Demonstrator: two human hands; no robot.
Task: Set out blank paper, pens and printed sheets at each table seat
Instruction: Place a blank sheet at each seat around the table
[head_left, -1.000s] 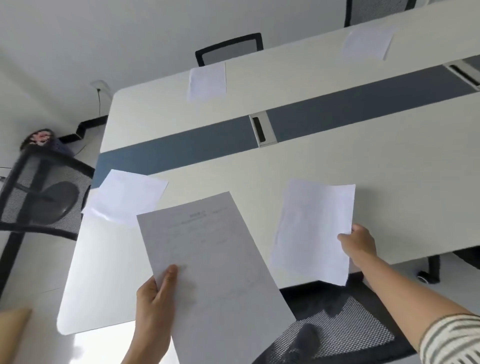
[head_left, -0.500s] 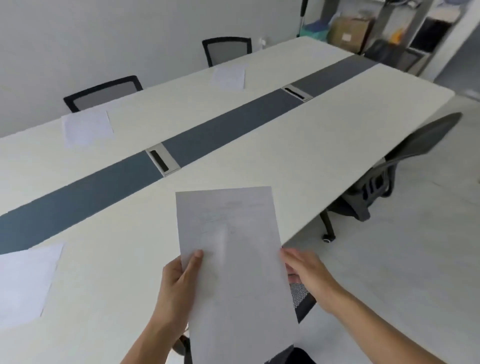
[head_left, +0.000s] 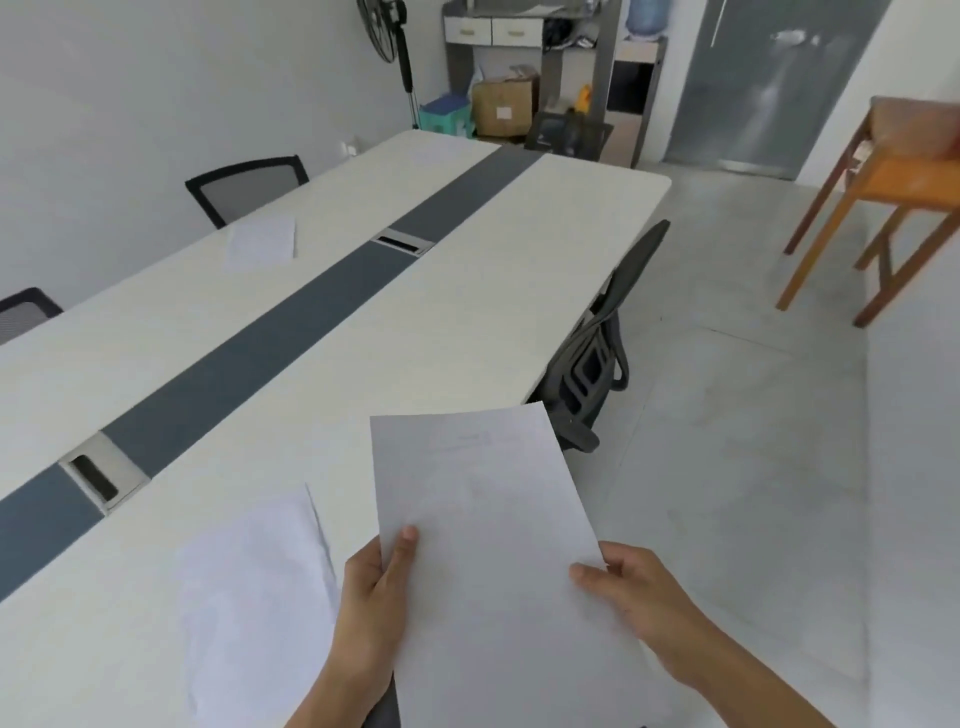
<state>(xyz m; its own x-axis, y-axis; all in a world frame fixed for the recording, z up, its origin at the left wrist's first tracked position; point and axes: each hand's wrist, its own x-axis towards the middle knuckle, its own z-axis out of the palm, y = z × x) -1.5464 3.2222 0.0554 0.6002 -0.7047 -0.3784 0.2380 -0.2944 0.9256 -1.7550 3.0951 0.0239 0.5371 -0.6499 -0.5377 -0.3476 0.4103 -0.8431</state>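
Note:
I hold a stack of printed sheets (head_left: 488, 530) over the near edge of the long white table (head_left: 467, 312). My left hand (head_left: 374, 597) grips its left edge, thumb on top. My right hand (head_left: 639, 597) pinches its right edge. A blank sheet (head_left: 254, 587) lies flat on the table just left of my left hand. Another sheet (head_left: 262, 241) lies at the far side in front of a black chair (head_left: 247, 182). No pens show.
A dark grey strip (head_left: 291, 338) with two cable boxes runs down the table's middle. A black office chair (head_left: 608, 338) is tucked at the near side ahead. A wooden table (head_left: 893, 171) stands right; shelves, boxes and a fan at the far wall.
My right hand let go of a blank sheet, which now lies on the table, and took the stack's right edge. My view has swung right along the table.

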